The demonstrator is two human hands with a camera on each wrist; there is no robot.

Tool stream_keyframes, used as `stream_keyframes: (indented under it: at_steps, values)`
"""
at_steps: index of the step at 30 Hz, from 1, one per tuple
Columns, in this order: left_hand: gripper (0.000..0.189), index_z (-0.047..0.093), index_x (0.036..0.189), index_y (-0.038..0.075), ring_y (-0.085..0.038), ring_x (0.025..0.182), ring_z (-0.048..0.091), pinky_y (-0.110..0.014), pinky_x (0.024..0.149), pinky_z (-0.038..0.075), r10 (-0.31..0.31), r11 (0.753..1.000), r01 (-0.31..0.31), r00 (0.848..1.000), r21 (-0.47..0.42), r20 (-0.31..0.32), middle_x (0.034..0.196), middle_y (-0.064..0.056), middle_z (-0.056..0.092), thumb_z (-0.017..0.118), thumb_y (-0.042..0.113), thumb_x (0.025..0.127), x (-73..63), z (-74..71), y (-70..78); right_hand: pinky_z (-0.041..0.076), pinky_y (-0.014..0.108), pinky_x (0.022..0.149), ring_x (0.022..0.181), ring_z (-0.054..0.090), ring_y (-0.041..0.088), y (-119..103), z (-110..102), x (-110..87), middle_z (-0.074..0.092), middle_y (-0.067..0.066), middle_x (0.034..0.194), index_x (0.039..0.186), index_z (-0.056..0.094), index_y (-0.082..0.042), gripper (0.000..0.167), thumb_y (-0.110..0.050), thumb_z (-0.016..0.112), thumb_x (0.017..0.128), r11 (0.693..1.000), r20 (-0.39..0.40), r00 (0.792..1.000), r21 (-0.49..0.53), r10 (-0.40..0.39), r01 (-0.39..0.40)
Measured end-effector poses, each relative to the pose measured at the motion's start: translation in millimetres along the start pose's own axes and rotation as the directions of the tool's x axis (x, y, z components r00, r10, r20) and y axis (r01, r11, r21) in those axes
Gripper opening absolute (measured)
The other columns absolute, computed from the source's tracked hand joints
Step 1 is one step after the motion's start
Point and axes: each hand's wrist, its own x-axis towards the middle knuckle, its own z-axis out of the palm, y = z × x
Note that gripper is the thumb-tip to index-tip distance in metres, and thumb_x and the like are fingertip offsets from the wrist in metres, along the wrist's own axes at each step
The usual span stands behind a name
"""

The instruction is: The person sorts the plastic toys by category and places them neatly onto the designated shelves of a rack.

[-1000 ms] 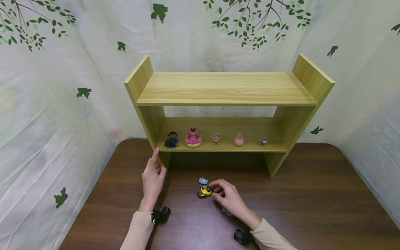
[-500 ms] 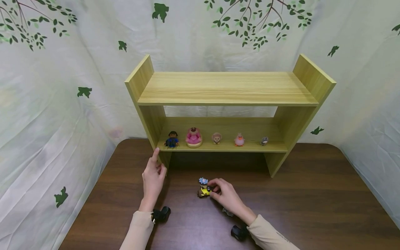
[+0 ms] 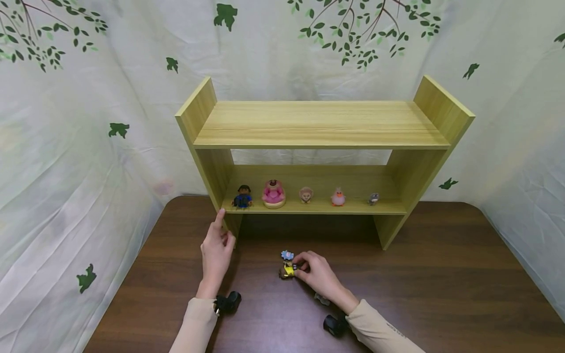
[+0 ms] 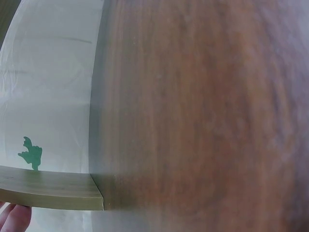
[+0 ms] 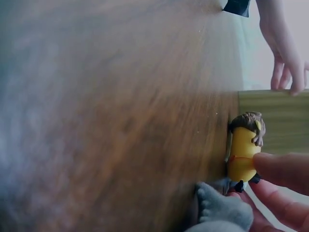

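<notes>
A yellow toy figurine (image 5: 241, 152) with brown hair and black feet lies on the table; the right hand (image 3: 320, 274) pinches its foot end, thumb against its yellow body. Just behind it is a small blue figurine (image 3: 287, 255). Under the right wrist, partly covered, lies a grey toy (image 5: 224, 210). The left hand (image 3: 215, 252) touches the front edge of the shelf's left side panel (image 4: 53, 188) with its index finger straight; its fingers are mostly out of the left wrist view.
A two-tier wooden shelf (image 3: 324, 125) stands at the back of the brown table (image 3: 441, 274). Its lower board carries a row of figurines: a dark-haired one (image 3: 243, 196), a pink bear (image 3: 273, 194), a small furry one (image 3: 306, 195), a pink bird (image 3: 338, 197) and a grey one (image 3: 373, 198).
The right hand has moved slightly left onto the yellow figurine, and its thumb and fingers have closed on it. The left hand has stayed at the shelf panel.
</notes>
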Motion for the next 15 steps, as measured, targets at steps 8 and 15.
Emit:
stream_keyframes:
  at_steps: [8,15]
  values:
    - [0.081,0.035,0.147,0.025,-0.017,0.058,0.044,-0.037,0.053,0.039,0.006,1.0,-0.006,1.0,-0.001,-0.004,0.08,-0.009,0.047,0.057,-0.015,0.08,0.3,0.0,0.6,0.049,0.025,0.065,0.079,0.059,0.017,-0.8,-3.5,-1.3,0.062,0.003,0.094,0.098,0.065,-0.004,0.019,0.002,0.07,0.081,0.999,0.022,0.999,0.039,-0.029,0.028]
    - [0.081,0.035,0.147,0.025,-0.018,0.059,0.045,-0.037,0.053,0.039,0.001,1.0,-0.001,1.0,-0.003,-0.006,0.08,-0.01,0.047,0.057,-0.015,0.08,0.4,-0.5,1.3,0.052,0.026,0.07,0.084,0.062,0.018,-4.6,-13.2,-1.9,0.061,0.003,0.101,0.106,0.064,-0.006,0.022,0.003,0.064,0.086,0.987,0.051,0.996,0.151,-0.066,0.057]
